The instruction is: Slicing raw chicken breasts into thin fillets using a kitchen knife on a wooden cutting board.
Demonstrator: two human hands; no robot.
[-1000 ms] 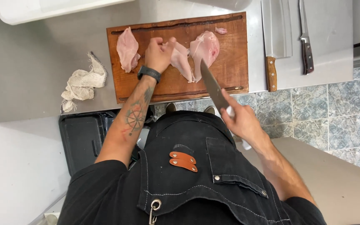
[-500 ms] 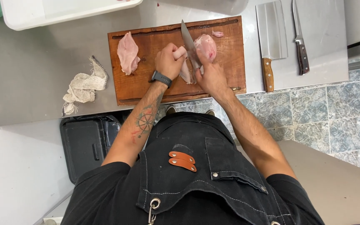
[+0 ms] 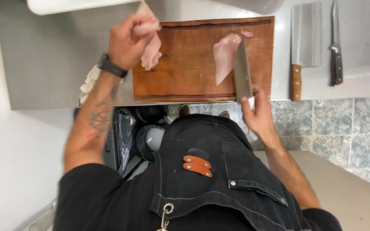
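Observation:
A brown wooden cutting board point(image 3: 193, 68) lies on the steel counter. My left hand point(image 3: 127, 40), with a black watch on the wrist, holds a raw pale pink piece of chicken point(image 3: 150, 51) lifted over the board's left end. Another chicken piece point(image 3: 225, 55) lies on the right part of the board. My right hand point(image 3: 258, 115) grips the handle of a chef's knife point(image 3: 242, 70), whose blade lies along the right side of that piece, tip pointing away from me.
A cleaver point(image 3: 304, 42) with a wooden handle and a slim dark-handled knife point(image 3: 335, 42) lie on the counter to the right of the board. A crumpled white cloth point(image 3: 90, 83) sits at the left. A white tray point(image 3: 73, 5) lies at the far edge. Dark bins point(image 3: 142, 132) stand below the counter.
My left hand has moved left, lifting a chicken piece away from the other. My right hand has drawn the knife back toward me, the blade resting beside the remaining piece.

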